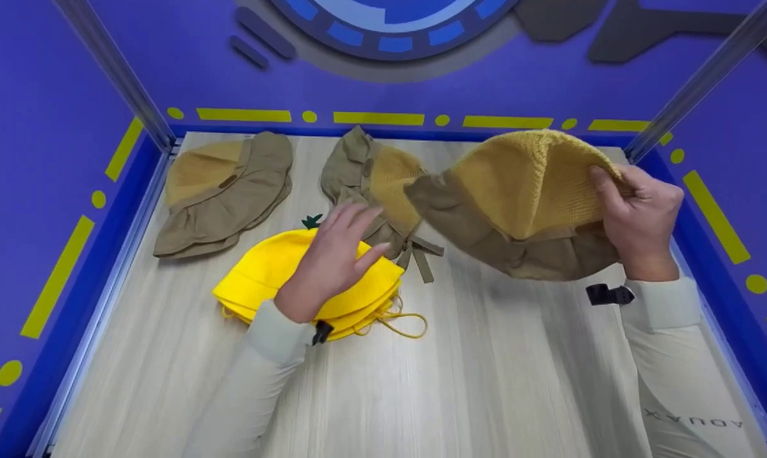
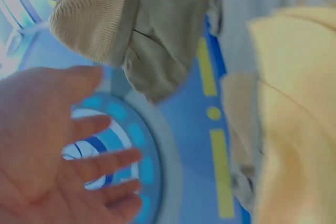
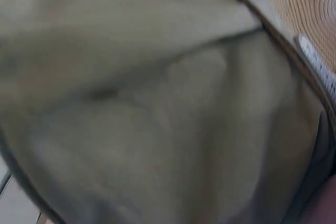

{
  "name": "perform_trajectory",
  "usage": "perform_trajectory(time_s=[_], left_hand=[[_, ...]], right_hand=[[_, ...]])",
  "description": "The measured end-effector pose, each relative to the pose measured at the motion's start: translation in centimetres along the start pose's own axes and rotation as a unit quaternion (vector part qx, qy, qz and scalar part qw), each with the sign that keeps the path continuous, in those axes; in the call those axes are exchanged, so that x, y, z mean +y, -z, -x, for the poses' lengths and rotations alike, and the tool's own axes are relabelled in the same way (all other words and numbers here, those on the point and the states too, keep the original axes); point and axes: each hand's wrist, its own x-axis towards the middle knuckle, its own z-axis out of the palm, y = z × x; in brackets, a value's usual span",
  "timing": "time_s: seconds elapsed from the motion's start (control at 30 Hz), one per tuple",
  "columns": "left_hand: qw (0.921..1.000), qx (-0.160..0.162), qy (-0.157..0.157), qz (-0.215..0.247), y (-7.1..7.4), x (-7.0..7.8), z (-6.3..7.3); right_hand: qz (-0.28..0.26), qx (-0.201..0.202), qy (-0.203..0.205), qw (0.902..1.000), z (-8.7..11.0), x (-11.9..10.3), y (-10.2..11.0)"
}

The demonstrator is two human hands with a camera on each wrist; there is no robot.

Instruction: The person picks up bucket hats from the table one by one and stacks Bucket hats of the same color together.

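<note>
My right hand (image 1: 644,210) pinches the edge of a mustard knit sun hat (image 1: 504,191) with a brown cloth brim, held up at the right of the head view. That brim fills most of the right wrist view, blurred. Over a bright yellow hat (image 1: 256,273) my left hand (image 1: 332,254) hovers with fingers spread, holding nothing; the left wrist view shows its palm and straight fingers (image 2: 105,163). The yellow hat lies folded, with a green leaf tip and a looped cord. Behind the left hand lies another knit-and-khaki hat (image 1: 393,184), partly hidden, with straps hanging toward the front.
A third knit-and-khaki hat (image 1: 224,197) lies folded at the table's back left. Blue panels with yellow dashes (image 1: 378,118) wall in the wood-grain table (image 1: 459,381) at the back and sides. Metal posts (image 1: 119,76) stand at the back corners.
</note>
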Motion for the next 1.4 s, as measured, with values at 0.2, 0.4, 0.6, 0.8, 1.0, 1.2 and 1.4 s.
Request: perform_trajectory(time_s=[0.2,0.4,0.6,0.8,1.0,1.2,1.4], left_hand=[[0.997,-0.015,-0.029,0.071,0.2,2.8,-3.2],[0.989,-0.105,0.003,0.104,-0.8,3.7,-3.8],[0.976,-0.163,0.011,0.144,-3.0,3.3,-3.5],[0.9796,-0.154,0.018,0.127,-6.0,3.3,-3.6],[0.9838,-0.15,0.063,0.076,-9.1,3.8,-4.6],[0.9873,-0.134,0.078,0.034,-11.3,4.3,-5.6],[0.9896,-0.124,0.071,-0.012,-13.0,4.3,-6.6]], right_hand=[[-0.037,-0.076,-0.011,0.9964,1.2,-0.6,0.3],[-0.063,-0.145,-0.058,0.9857,2.2,-1.2,0.3],[0.002,-0.214,-0.115,0.9699,2.9,-0.4,0.5],[0.08,-0.262,-0.12,0.9542,3.9,3.4,0.0],[0.122,-0.322,-0.125,0.9303,5.1,7.3,-0.8],[0.142,-0.372,-0.136,0.9071,6.3,10.9,-2.0],[0.198,-0.423,-0.136,0.8735,7.1,12.9,-3.1]])
